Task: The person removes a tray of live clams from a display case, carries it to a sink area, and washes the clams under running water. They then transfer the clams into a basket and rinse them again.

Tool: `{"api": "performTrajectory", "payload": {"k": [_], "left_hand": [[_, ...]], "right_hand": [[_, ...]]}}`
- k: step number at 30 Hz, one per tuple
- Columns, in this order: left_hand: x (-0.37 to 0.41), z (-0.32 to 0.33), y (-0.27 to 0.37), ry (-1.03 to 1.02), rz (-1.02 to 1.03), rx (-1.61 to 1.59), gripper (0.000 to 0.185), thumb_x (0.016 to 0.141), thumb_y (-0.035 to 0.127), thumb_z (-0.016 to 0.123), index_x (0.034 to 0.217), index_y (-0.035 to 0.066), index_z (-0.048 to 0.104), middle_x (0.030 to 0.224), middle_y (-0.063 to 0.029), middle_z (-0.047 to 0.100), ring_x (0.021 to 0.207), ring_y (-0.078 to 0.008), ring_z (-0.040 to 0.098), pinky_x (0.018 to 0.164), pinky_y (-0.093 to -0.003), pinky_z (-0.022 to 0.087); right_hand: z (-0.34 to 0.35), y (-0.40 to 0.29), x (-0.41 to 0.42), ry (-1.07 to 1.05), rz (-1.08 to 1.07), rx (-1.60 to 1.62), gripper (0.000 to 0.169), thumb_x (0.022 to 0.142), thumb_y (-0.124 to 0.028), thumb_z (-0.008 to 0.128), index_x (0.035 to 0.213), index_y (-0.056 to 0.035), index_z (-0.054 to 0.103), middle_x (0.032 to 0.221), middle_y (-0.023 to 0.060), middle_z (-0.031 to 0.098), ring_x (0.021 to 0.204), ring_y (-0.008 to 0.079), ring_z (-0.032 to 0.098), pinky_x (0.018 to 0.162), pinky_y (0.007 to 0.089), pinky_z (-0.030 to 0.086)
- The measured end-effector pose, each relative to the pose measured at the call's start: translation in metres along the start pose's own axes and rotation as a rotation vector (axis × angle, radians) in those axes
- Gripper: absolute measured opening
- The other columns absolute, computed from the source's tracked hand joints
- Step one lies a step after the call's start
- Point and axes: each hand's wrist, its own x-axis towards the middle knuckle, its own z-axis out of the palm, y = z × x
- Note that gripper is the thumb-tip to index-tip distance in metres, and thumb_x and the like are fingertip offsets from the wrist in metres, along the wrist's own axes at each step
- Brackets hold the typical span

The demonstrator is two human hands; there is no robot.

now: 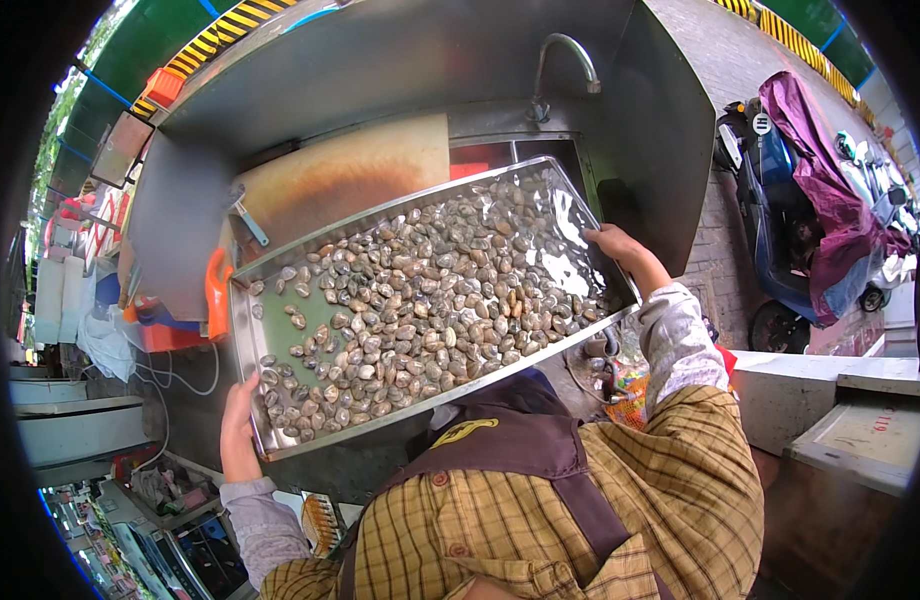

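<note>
A rectangular stainless steel tray (430, 409), full of small clams (445, 300), is held between both hands, tilted across the view. My left hand (240, 420) grips its left short side near the lower corner. My right hand (629, 251) holds the right short side, fingers hidden beneath the rim. Water pools over the clams at the right end, and greenish bottom shows at the left. Behind the tray lies a stained cutting board (340, 176), with a blue-handled tool (250, 223) beside its left edge. An orange rubber glove (218, 296) hangs just left of the tray.
Metal splash walls (400, 60) surround the counter, and a curved faucet (565, 45) stands over a sink partly covered by the tray. White foam boxes (782, 397) are at the right, near a parked scooter (775, 225). White hoses and a plastic bag (107, 337) are at the left.
</note>
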Motion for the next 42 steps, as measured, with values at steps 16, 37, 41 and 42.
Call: {"api": "performTrajectory", "payload": {"k": [16, 37, 41, 42], "left_hand": [[-0.001, -0.016, 0.008, 0.095, 0.027, 0.249, 0.051, 0.085, 0.030, 0.059, 0.118, -0.007, 0.044, 0.108, -0.0169, 0.055, 0.092, -0.0223, 0.058, 0.075, -0.0339, 0.048], [-0.019, -0.026, 0.014, 0.094, 0.107, 0.281, 0.038, 0.087, 0.025, 0.053, 0.111, -0.004, 0.052, 0.095, -0.0127, 0.061, 0.081, -0.0204, 0.060, 0.070, -0.0347, 0.048], [-0.010, -0.041, 0.008, 0.073, 0.100, 0.300, 0.037, 0.088, 0.025, 0.052, 0.110, -0.005, 0.053, 0.095, -0.0122, 0.061, 0.081, -0.0197, 0.060, 0.071, -0.0338, 0.047], [-0.013, -0.040, 0.011, 0.058, 0.092, 0.303, 0.037, 0.088, 0.025, 0.052, 0.110, -0.005, 0.054, 0.095, -0.0118, 0.062, 0.081, -0.0193, 0.060, 0.071, -0.0332, 0.047]], "right_hand": [[0.005, 0.019, 0.006, -0.014, -0.065, -0.075, 0.031, 0.084, -0.029, 0.052, 0.073, -0.0012, 0.061, 0.063, 0.0067, 0.054, 0.058, 0.0166, 0.050, 0.053, 0.0348, 0.040], [0.020, -0.012, -0.023, -0.060, 0.061, -0.106, 0.037, 0.087, -0.033, 0.057, 0.104, -0.0004, 0.058, 0.089, 0.0117, 0.062, 0.079, 0.0202, 0.057, 0.072, 0.0371, 0.043], [0.027, 0.002, -0.015, -0.101, 0.089, -0.080, 0.036, 0.088, -0.033, 0.055, 0.104, -0.0009, 0.057, 0.089, 0.0107, 0.062, 0.077, 0.0190, 0.057, 0.070, 0.0362, 0.043], [0.031, 0.001, -0.017, -0.090, 0.113, -0.051, 0.035, 0.088, -0.032, 0.055, 0.104, -0.0009, 0.057, 0.089, 0.0101, 0.062, 0.076, 0.0188, 0.057, 0.069, 0.0359, 0.044]]}}
